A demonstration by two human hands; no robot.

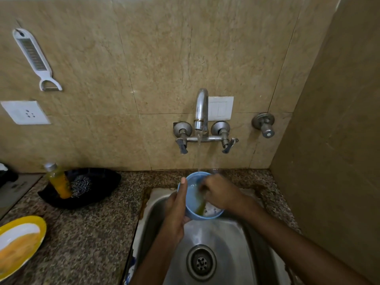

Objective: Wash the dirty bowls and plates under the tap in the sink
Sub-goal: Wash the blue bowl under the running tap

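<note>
Blue plastic bowl (193,210), likely light, stiff and slick when wet, sat tilted over the steel sink (230,239) under the tap (201,112); your left hand (176,214) clasped its rim, your right hand (221,194) rubbed inside, grip unclear.

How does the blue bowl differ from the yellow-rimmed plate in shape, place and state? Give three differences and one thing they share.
The blue bowl is deep; the yellow-rimmed plate is shallow. The bowl is held over the sink by the left hand; the plate lies on the counter. The bowl is under running water; the plate is not. Both carry yellowish residue.
</note>
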